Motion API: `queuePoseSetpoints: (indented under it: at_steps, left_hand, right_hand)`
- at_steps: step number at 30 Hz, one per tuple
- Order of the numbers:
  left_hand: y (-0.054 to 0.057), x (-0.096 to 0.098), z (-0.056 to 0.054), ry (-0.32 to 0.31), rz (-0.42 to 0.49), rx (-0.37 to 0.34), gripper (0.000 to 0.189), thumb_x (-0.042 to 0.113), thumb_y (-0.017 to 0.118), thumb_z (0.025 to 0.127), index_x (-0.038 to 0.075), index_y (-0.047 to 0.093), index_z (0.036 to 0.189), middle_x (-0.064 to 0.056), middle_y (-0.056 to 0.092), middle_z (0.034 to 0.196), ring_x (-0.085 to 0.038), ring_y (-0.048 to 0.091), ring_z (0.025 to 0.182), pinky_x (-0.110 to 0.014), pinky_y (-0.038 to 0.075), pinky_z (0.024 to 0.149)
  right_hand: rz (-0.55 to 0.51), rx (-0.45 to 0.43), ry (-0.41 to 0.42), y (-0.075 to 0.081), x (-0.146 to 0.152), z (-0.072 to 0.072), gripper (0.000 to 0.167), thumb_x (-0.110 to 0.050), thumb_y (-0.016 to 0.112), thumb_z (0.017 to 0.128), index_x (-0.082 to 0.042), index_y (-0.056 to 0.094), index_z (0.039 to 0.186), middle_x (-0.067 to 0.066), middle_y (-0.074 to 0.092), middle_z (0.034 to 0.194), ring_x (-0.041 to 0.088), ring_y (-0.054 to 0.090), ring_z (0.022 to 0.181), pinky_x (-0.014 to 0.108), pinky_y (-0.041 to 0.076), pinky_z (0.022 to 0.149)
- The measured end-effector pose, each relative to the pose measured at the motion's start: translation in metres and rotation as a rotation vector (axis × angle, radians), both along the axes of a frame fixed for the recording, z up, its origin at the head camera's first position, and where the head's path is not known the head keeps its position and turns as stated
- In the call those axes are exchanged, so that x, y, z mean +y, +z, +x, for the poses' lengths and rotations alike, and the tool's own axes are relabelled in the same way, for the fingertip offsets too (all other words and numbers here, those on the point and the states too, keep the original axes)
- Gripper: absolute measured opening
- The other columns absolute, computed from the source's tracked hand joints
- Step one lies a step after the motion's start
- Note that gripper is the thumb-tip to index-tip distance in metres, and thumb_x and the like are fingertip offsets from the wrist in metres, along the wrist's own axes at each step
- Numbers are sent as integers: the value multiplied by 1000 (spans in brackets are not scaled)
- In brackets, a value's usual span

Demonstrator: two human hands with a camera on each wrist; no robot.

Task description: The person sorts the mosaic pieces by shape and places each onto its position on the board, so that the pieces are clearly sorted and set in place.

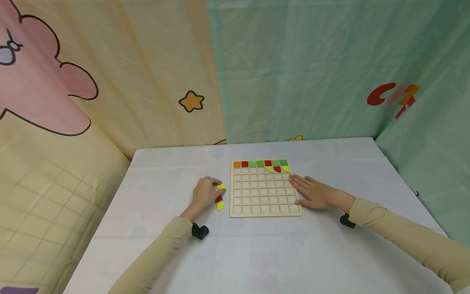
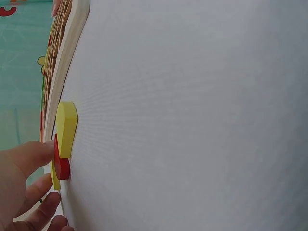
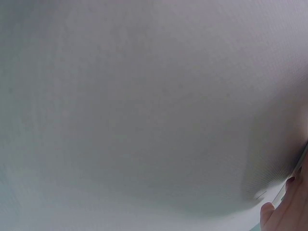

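My left hand (image 1: 205,194) is at the left of a wooden grid board (image 1: 253,195). Its thumb and fingertips pinch a yellow curved-edged piece (image 1: 221,186) on the white table. Just nearer to me lie a red piece (image 1: 218,199) and another yellow piece (image 1: 220,206); in the left wrist view the front yellow piece (image 2: 67,129) overlaps the red one (image 2: 62,168). My right hand (image 1: 317,194) lies flat with straight fingers touching the board's right edge. Only part of that hand (image 3: 288,207) shows in the right wrist view.
Coloured squares, orange, red and green, fill the board's far row, such as an orange square (image 1: 237,164). Below them at the right sit a red quarter piece (image 1: 277,169) and two yellow ones, one in the corner (image 1: 285,168). Printed curtains (image 1: 293,73) stand behind the table (image 1: 257,253).
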State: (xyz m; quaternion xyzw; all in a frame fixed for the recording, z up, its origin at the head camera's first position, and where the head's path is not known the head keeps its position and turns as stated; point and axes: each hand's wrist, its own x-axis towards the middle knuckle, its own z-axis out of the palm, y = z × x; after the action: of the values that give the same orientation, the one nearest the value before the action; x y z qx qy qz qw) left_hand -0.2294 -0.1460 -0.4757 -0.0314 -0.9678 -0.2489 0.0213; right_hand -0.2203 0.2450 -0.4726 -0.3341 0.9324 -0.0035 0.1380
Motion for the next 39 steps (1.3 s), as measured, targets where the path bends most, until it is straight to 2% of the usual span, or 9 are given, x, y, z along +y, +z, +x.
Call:
queuePoseSetpoints:
  at_steps: [7,14,19,23,30,39]
  left_hand:
    - [0,-3,-5,-48,36,-11,30,28,79,79,13,76,105,-5,67,102,-21,56,96,-32,47,75]
    - [-3,-8,-12,-96,38,-12,30,29,79,79,14,76,104,-2,68,101,-17,54,88,-29,44,72]
    - [-4,-10,-15,-123,22,16,31,33,78,79,15,76,104,0,71,100,-16,55,86,-29,46,74]
    - [-4,-11,-16,-150,34,52,31,34,78,79,15,76,103,0,72,98,-15,56,83,-28,46,72]
    - [-2,-8,-19,-179,59,86,28,33,78,80,15,75,102,1,71,92,-12,53,74,-24,41,64]
    - [8,2,-24,-213,64,66,29,33,78,79,17,75,104,3,71,95,-13,56,80,-25,45,69]
  right_hand:
    - [-4,-3,-2,1,1,-1,86,-62,36,96,-5,11,154,12,9,162,31,11,149,54,17,117]
    - [-26,14,9,2,1,-2,85,-61,36,96,-3,12,154,14,11,162,33,13,148,57,18,116]
    - [-34,-9,11,7,0,0,84,-58,39,97,-1,13,153,17,11,161,36,13,148,59,17,115]
    - [-6,-25,1,8,-1,0,85,-60,36,97,-2,11,154,16,8,162,35,11,149,57,16,116]
    - [-5,-26,-3,6,-1,-1,85,-59,37,97,-2,11,154,15,8,162,35,10,149,57,16,117]
    - [-12,-25,-4,5,-3,2,85,-60,37,97,-3,11,154,14,8,162,34,10,149,56,15,117]
